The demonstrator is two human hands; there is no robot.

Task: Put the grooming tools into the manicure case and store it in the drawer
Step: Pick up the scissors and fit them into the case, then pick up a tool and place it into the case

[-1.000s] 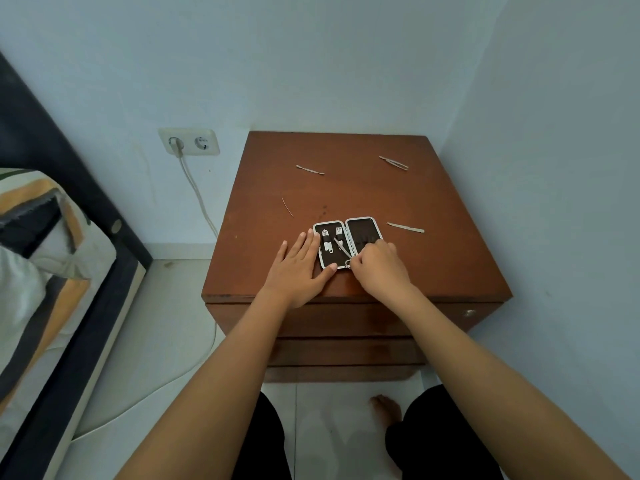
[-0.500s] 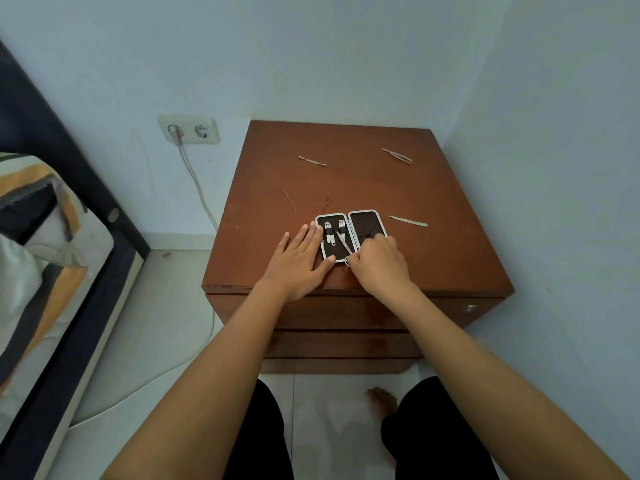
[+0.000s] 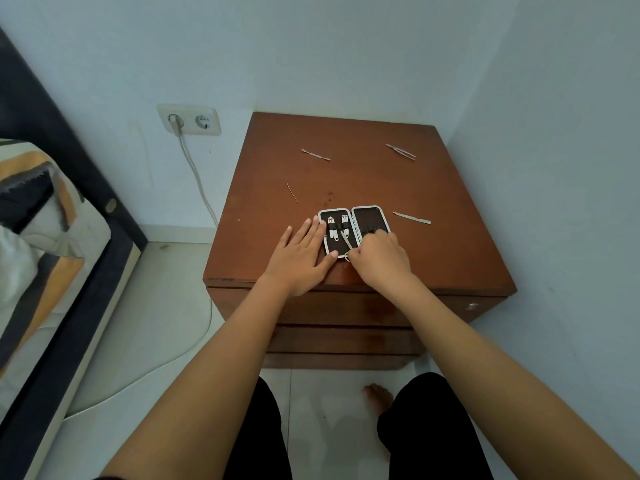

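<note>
The manicure case (image 3: 370,220) lies open and flat near the front of the brown nightstand (image 3: 450,237), dark inside with a pale rim. Its left half holds clippers and small scissors (image 3: 346,241). My left hand (image 3: 301,258) rests flat beside the case, fingers apart, thumb on its lower left corner. My right hand (image 3: 379,259) is curled over the case's lower right, pinching the ring handle of the scissors. Loose on the top lie a nail file (image 3: 412,218), tweezers (image 3: 400,151), a cuticle tool (image 3: 315,154) and a thin pick (image 3: 292,192).
The nightstand stands in a corner between pale walls, with drawer fronts below its top and a small knob (image 3: 470,306) at the right. A wall socket (image 3: 188,119) with a plugged white cable is at the left. A bed (image 3: 52,237) fills the left side. My knees and foot are below.
The view has tilted slightly, so the nightstand sits a little higher in frame. Both hands stay at the case, the right one still working at the scissors.
</note>
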